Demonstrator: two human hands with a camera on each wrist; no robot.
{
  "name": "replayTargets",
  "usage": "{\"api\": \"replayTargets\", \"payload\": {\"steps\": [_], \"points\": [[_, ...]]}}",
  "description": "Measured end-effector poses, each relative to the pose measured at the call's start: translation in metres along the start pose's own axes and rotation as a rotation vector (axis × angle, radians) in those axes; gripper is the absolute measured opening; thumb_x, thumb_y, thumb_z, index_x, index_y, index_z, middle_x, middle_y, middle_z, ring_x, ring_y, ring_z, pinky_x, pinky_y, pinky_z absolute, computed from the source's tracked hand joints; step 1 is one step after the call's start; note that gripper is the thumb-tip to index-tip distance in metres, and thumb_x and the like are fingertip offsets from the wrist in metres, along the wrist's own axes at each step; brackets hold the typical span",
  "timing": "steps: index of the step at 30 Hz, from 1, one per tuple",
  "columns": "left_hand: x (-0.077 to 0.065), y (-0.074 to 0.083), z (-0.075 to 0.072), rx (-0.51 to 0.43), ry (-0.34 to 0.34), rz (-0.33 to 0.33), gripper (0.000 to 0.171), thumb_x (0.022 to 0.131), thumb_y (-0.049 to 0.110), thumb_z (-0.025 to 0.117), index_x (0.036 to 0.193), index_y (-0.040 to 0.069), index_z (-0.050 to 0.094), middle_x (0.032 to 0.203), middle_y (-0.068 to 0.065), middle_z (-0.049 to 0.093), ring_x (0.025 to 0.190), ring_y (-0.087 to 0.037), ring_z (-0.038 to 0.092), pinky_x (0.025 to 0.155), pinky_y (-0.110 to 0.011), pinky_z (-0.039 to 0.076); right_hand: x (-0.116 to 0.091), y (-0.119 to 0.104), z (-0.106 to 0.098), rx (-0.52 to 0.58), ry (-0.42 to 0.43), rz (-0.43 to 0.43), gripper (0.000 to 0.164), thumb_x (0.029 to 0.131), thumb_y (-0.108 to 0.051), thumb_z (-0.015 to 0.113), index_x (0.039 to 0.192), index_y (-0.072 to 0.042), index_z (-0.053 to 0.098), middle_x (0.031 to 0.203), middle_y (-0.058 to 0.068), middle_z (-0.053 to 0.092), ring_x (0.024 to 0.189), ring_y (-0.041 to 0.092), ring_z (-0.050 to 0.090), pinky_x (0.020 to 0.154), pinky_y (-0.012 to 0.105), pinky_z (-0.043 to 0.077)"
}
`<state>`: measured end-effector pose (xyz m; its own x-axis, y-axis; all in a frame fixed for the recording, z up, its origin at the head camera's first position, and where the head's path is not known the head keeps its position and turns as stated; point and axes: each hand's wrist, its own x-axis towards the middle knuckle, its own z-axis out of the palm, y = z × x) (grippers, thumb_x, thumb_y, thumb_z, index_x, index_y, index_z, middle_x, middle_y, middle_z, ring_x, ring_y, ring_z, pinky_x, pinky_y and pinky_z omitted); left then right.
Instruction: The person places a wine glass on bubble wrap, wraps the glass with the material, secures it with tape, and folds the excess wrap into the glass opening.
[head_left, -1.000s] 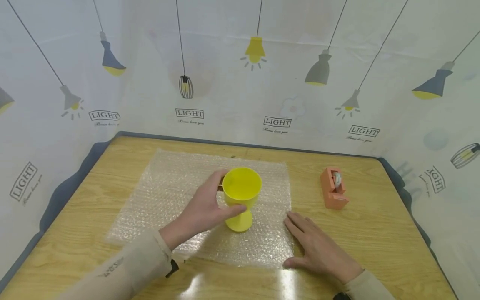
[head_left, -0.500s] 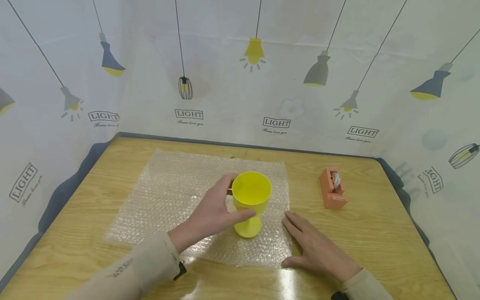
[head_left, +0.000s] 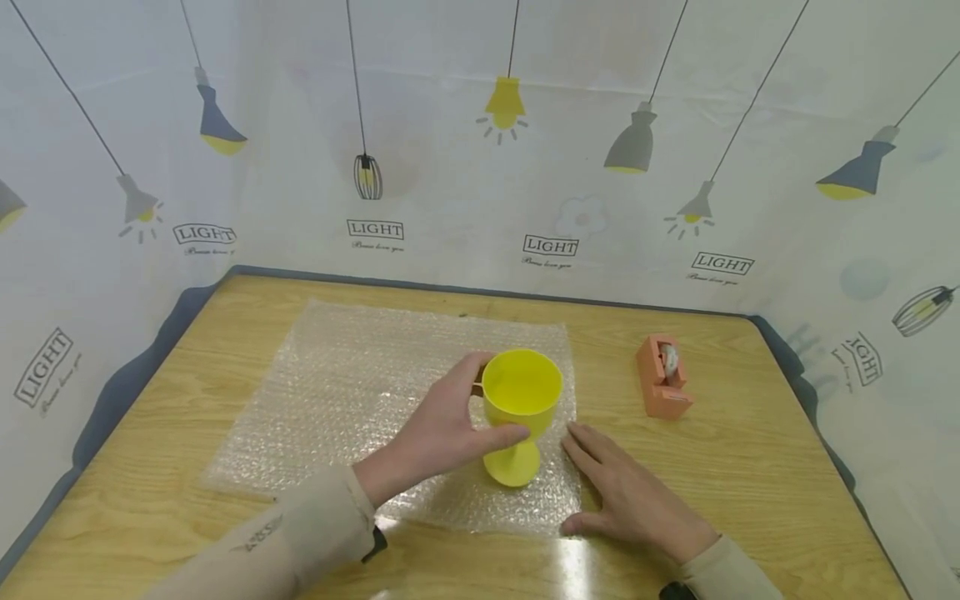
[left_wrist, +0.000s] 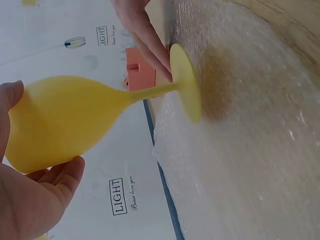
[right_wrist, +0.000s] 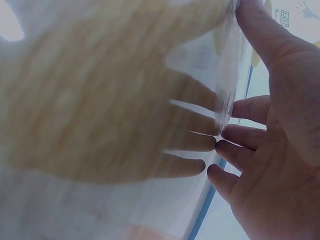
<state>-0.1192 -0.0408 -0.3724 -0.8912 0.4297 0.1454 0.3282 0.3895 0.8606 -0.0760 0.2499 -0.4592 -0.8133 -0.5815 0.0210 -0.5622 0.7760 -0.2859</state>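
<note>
A yellow goblet (head_left: pixel 522 383) is gripped round its bowl by my left hand (head_left: pixel 442 429), thumb on the near side. In the left wrist view the goblet's foot (left_wrist: pixel 185 82) hangs just above a sheet of bubble wrap (head_left: pixel 337 375), over a shadow. The sheet lies spread flat on the wooden table. At the sheet's right edge, my right hand (head_left: pixel 637 496) rests palm down with fingers extended and spread from the thumb. The right wrist view has those fingertips (right_wrist: pixel 232 132) touching along the edge of the clear wrap.
A salmon-pink tape dispenser (head_left: pixel 663 379) with a roll in it stands on the table to the right, beyond my right hand. The wooden table (head_left: pixel 757 467) ends at a curtain (head_left: pixel 450 167) printed with lamps, which hangs along the back and both sides.
My left hand has carried the goblet to the right and a little nearer to me, towards the right edge of the bubble wrap. The right hand has stayed at that edge.
</note>
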Motion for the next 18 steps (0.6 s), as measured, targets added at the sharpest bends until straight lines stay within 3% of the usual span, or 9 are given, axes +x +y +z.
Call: {"api": "replayTargets", "payload": {"steps": [5,10,18], "points": [[0.003,0.002,0.005,-0.008,-0.023,0.008,0.079,0.080,0.034,0.090,0.145,0.016,0.049,0.131,0.006,0.062,0.112,-0.014,0.060,0.100,-0.047,0.053,0.001,0.000,0.000,0.011,-0.023,0.005,0.109,0.082,-0.074,0.068,0.157,0.000,0.039,0.165,0.023,0.031,0.148,0.040,0.037,0.117,0.054,0.039],[0.006,0.004,0.009,-0.013,-0.042,0.034,0.077,0.081,0.035,0.089,0.145,0.015,0.050,0.132,0.006,0.062,0.113,-0.013,0.061,0.099,-0.042,0.054,0.001,0.001,0.000,0.001,0.000,-0.019,0.108,0.083,-0.073,0.067,0.157,0.001,0.039,0.164,0.023,0.032,0.147,0.042,0.039,0.115,0.056,0.040],[0.010,0.009,0.014,0.001,-0.069,0.011,0.074,0.083,0.042,0.087,0.143,0.016,0.052,0.125,0.008,0.064,0.106,-0.011,0.063,0.093,-0.037,0.056,0.001,0.004,0.001,0.019,-0.005,-0.016,0.114,0.079,-0.074,0.069,0.161,-0.004,0.031,0.168,0.019,0.024,0.150,0.039,0.035,0.119,0.054,0.036]]}}
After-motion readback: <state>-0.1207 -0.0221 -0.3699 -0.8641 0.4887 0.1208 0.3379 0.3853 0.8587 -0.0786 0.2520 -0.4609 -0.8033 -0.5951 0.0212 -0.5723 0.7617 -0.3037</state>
